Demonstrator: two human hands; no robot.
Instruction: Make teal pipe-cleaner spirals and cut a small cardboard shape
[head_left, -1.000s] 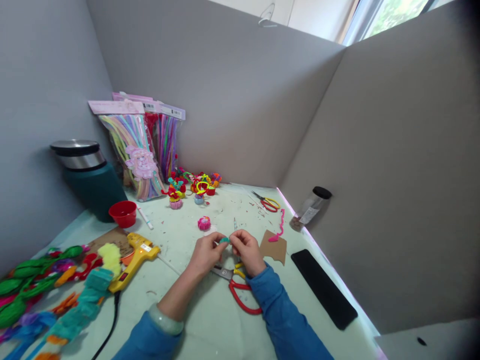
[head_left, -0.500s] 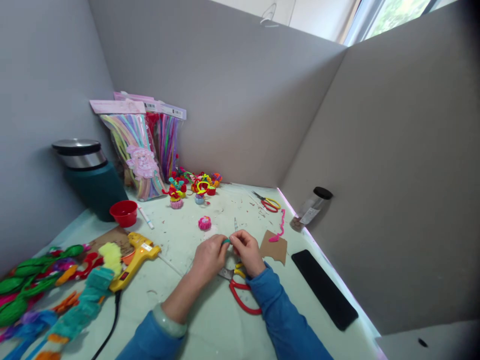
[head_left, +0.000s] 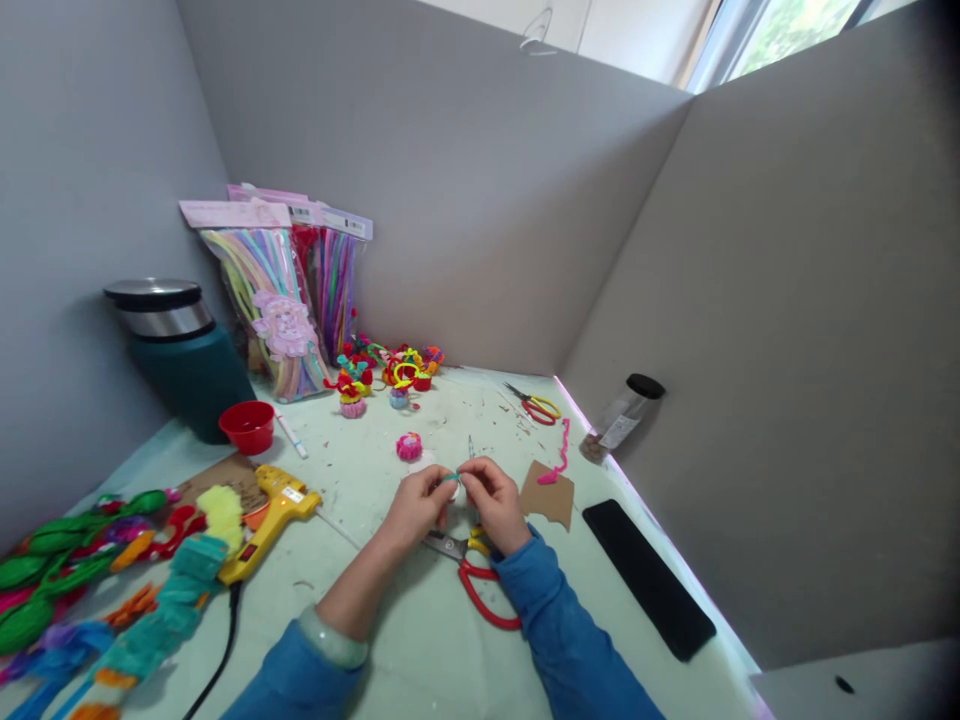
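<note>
Between my fingertips is a short teal pipe cleaner [head_left: 451, 477], mostly covered by the fingers. My left hand [head_left: 420, 503] is closed in a pinch on its left part. My right hand [head_left: 493, 502] pinches its other end. Below the hands, red-and-yellow-handled scissors [head_left: 480, 590] lie on the table, partly hidden by my right wrist. Just beyond the hands sits a small pink fuzzy pompom-like piece [head_left: 409, 446]. To the right, a pink pipe cleaner [head_left: 564, 447] rests partly on a torn cardboard piece [head_left: 546, 497].
At left are a yellow glue gun [head_left: 277, 515], bundles of pipe cleaners [head_left: 172, 600], a red cup [head_left: 248, 428] and a teal bottle [head_left: 187, 370]. Packed pipe cleaners [head_left: 277, 310] stand behind. A second pair of scissors [head_left: 536, 405], a jar [head_left: 619, 425] and a black slab [head_left: 649, 578] are right.
My left hand has shifted slightly left and its fingers have turned, showing more of the teal pipe cleaner and the scissor blades. The right hand has barely moved.
</note>
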